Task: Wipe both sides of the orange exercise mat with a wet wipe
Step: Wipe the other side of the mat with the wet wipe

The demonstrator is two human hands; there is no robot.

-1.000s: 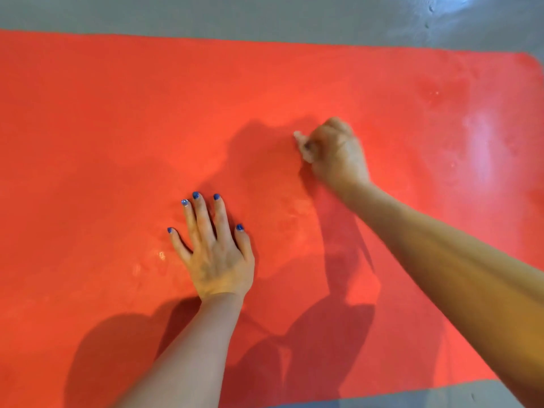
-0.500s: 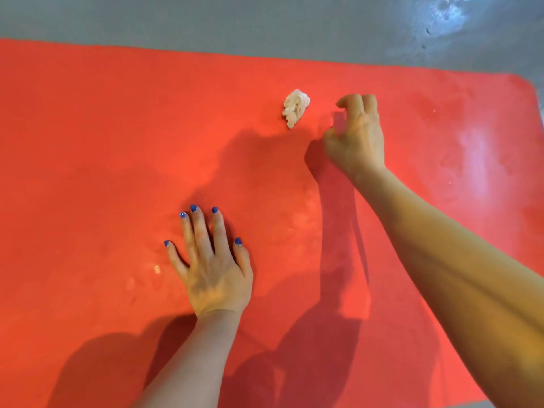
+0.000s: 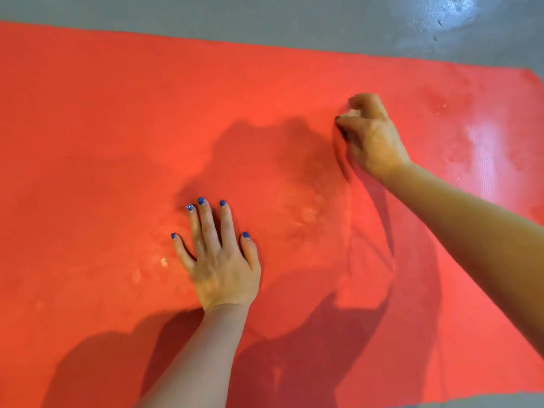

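The orange exercise mat (image 3: 117, 128) lies flat on the floor and fills most of the view. My left hand (image 3: 219, 260) presses flat on its middle, fingers straight and spread. My right hand (image 3: 372, 136) is further up and to the right, knuckles up, with its fingers curled tight against the mat. A small pale bit of the wet wipe (image 3: 352, 113) shows between those fingers; the rest is hidden inside the hand. Damp, shiny patches mark the mat around both hands.
Grey glossy floor (image 3: 265, 22) borders the mat along the far edge and shows again at the near right corner (image 3: 441, 403). The mat's right end (image 3: 527, 83) is close to the frame edge. My shadow falls across the lower middle of the mat.
Half a second ago the wipe lay loose on the mat, left of my right hand. Now it is gone from there and my right hand is curled around it. My left hand has stayed put.
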